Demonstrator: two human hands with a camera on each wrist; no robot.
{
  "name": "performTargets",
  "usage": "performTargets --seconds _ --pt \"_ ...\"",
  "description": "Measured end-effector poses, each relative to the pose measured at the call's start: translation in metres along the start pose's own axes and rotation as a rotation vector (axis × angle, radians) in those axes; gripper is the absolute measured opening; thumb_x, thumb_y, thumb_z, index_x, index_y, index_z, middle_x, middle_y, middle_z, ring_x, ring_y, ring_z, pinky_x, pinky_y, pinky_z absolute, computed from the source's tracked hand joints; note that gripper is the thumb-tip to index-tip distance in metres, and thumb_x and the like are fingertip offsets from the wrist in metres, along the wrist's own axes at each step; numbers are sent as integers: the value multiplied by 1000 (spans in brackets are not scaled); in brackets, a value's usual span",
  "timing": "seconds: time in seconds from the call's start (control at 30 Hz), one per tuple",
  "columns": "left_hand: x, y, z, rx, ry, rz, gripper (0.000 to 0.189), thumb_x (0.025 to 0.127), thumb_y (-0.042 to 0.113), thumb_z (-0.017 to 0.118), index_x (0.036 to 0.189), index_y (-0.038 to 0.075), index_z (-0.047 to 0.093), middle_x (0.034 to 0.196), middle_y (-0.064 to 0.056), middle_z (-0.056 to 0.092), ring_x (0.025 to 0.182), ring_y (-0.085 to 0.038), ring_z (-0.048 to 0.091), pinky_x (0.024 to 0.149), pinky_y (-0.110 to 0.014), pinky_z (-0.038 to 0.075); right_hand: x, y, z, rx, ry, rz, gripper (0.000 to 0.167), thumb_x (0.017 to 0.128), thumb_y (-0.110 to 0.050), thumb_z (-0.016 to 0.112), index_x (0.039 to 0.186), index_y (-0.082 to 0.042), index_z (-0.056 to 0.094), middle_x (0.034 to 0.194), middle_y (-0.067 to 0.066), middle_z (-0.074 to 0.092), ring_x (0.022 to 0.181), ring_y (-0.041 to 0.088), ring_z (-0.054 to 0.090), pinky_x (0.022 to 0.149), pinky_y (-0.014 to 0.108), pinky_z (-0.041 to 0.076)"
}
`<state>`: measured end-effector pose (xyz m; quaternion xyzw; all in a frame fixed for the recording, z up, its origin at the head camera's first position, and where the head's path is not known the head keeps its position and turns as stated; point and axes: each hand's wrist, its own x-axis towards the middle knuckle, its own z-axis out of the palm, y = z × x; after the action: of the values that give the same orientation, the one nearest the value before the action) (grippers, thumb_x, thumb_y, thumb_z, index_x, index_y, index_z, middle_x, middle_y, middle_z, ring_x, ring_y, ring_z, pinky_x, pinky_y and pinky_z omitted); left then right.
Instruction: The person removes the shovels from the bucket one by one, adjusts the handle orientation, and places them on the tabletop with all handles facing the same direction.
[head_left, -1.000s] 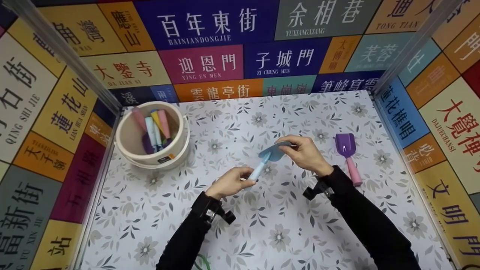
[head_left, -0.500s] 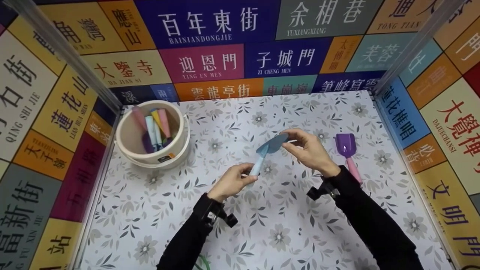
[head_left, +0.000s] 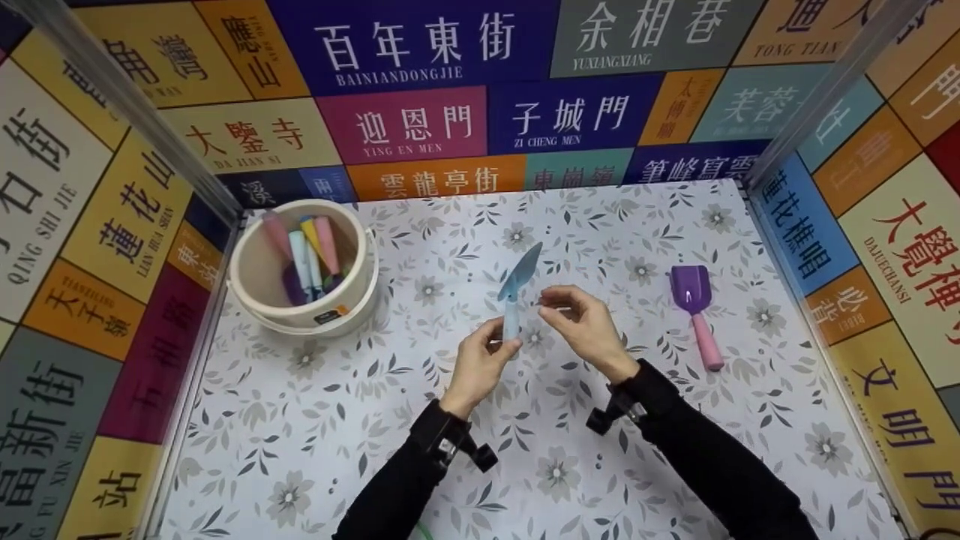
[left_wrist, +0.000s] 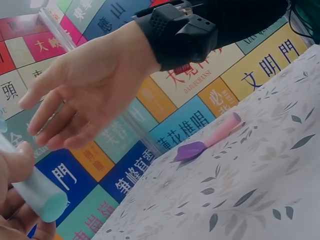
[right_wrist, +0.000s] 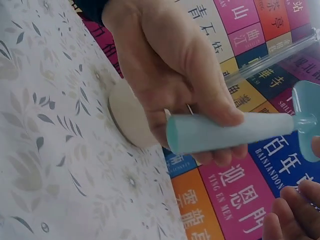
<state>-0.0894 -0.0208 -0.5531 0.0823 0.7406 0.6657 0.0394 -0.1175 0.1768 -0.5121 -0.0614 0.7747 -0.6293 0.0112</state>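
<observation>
A light-blue toy trowel (head_left: 523,271) is held up over the table, its blade pointing away from me. My left hand (head_left: 478,366) grips its pale-blue handle between thumb and fingers. The rounded butt of that handle (left_wrist: 52,205) sticks out past the fingers in the left wrist view. Just right of the trowel, my right hand (head_left: 589,331) holds nothing, its fingers loosely bent and apart from the blade. To the right on the table lies a purple toy shovel (head_left: 691,289) with a pink handle.
A cream bucket (head_left: 251,300) with several pink, blue and yellow handles in it stands at the back left. Panels with printed characters (head_left: 420,124) wall in the table (head_left: 375,465) at the back and both sides. A bit of green (head_left: 424,531) shows at the near edge.
My right hand has let go of the blade and moved down and left. The left hand has turned the trowel from slanting right to pointing mostly away.
</observation>
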Motion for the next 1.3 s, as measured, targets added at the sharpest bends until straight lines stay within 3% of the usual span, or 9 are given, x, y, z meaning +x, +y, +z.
performTargets --seconds 0.2,0.53,1.03,1.3 --pt "-2 -3 13 -2 60 -4 37 100 10 71 133 -6 65 116 -28 72 101 -39 76 81 -28 64 -3 4 22 81 52 -12 32 97 2 70 125 14 65 123 31 68 100 0 65 89 16 55" --pt "-6 -8 28 53 113 29 35 98 9 74 128 -8 67 112 -27 74 98 -41 77 77 -27 65 -5 3 39 151 100 72 35 94 5 71 126 16 62 110 18 69 90 4 67 82 15 55" --pt "-6 -12 35 98 154 28 33 96 9 76 124 -6 69 110 -24 76 97 -38 78 80 -40 66 -7 4 41 152 88 129 31 95 2 70 123 14 63 111 21 69 89 8 70 73 18 55" --pt "-5 -12 36 124 157 56 33 96 9 76 126 -5 69 109 -22 77 101 -39 78 85 -37 65 -6 3 38 177 57 121 28 95 5 69 121 14 63 105 14 69 83 10 70 65 18 53"
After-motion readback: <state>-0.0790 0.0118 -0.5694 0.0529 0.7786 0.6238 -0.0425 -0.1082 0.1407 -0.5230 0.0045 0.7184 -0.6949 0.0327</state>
